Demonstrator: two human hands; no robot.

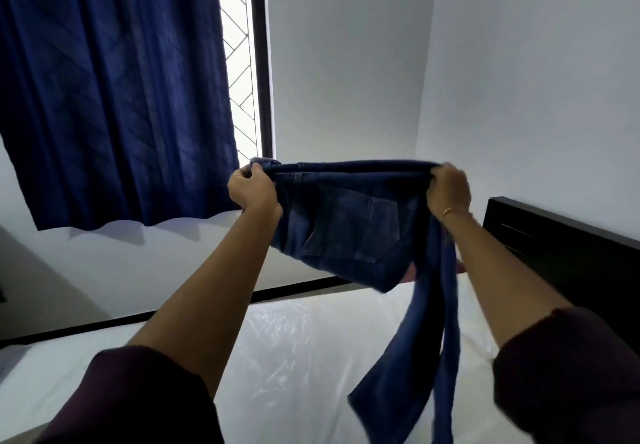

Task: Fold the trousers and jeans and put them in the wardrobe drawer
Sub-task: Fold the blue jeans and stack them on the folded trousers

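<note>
A pair of dark blue jeans (349,229) hangs in the air above the bed, stretched out by the waistband. My left hand (252,187) grips the left end of the waistband. My right hand (449,188), with a thin bracelet at the wrist, grips the right end. A back pocket faces me. The legs trail down to the right, under my right forearm, toward the bed. No wardrobe or drawer is in view.
Below lies a bed with a white, plastic-covered mattress (298,350). Its dark headboard (568,246) stands at the right. A dark blue curtain (114,90) hangs at the left beside a bright window strip (239,56). White walls lie ahead.
</note>
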